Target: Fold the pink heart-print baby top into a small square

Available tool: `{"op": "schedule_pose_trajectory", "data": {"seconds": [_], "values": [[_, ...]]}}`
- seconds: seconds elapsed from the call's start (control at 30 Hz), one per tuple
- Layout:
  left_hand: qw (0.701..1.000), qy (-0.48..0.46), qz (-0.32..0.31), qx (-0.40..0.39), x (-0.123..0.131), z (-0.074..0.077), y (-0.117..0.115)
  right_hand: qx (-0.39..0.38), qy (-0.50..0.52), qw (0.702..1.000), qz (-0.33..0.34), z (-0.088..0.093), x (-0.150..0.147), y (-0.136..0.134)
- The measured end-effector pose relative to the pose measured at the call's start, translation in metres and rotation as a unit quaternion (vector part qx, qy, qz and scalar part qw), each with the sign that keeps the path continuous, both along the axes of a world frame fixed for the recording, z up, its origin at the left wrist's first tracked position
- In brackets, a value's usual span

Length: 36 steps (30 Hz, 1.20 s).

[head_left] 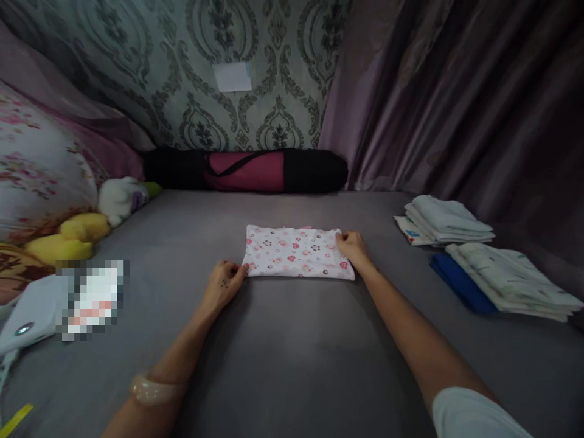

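A white cloth (296,252) printed with pink hearts, flowers and small figures lies folded into a wide rectangle on the grey bed sheet (301,353). At its near left corner, my left hand (225,281) pinches the edge between thumb and fingers. On the opposite side, my right hand (352,244) grips the cloth close to its far right corner. The cloth looks flat, with a small reddish bit showing past its far edge. Fingertips of both hands are partly hidden from view.
Two stacks of folded cloths, a white one (449,219) and a patterned one (513,277) with blue fabric (460,283), lie at right. A black and maroon bag (246,170) lies along the wall. Plush toys (86,226) and a white device (39,304) with a cable are at left.
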<state>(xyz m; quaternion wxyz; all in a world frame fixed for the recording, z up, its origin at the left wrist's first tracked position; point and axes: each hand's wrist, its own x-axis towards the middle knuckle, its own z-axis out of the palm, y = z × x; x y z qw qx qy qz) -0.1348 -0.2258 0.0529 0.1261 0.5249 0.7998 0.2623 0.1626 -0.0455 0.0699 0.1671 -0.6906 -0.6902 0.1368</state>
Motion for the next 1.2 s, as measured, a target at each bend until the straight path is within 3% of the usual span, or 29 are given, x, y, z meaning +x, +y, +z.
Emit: {"op": "schedule_pose_trajectory", "data": {"seconds": [0.2, 0.33, 0.57, 0.73, 0.83, 0.97, 1.1, 1.2], "values": [[1.0, -0.002, -0.003, 0.005, 0.002, 0.001, 0.0, 0.067, -0.01, 0.998, -0.018, 0.006, -0.01, -0.01], [1.0, 0.004, -0.008, 0.008, 0.002, 0.001, -0.001, 0.02, -0.034, 0.999, -0.029, 0.011, -0.013, -0.014], [1.0, 0.025, 0.0, -0.015, 0.003, -0.001, 0.001, -0.023, -0.075, 0.996, -0.042, -0.001, -0.01, -0.007], [0.999, 0.037, 0.014, -0.027, 0.004, 0.003, 0.003, -0.039, -0.031, 0.999, -0.019, -0.002, 0.003, 0.003], [0.999, -0.011, 0.018, -0.044, 0.0, 0.012, 0.015, -0.045, -0.027, 0.999, -0.003, -0.004, 0.013, 0.006], [0.999, -0.013, 0.019, -0.035, -0.006, 0.019, 0.051, -0.042, -0.053, 0.998, 0.018, -0.011, 0.018, 0.0], [0.998, -0.002, 0.044, -0.037, -0.003, 0.014, 0.08, -0.006, -0.056, 0.998, 0.029, -0.015, 0.014, -0.012], [0.999, 0.019, 0.045, 0.009, 0.002, 0.008, 0.083, -0.004, -0.077, 0.997, 0.027, -0.011, 0.011, -0.022]]}}
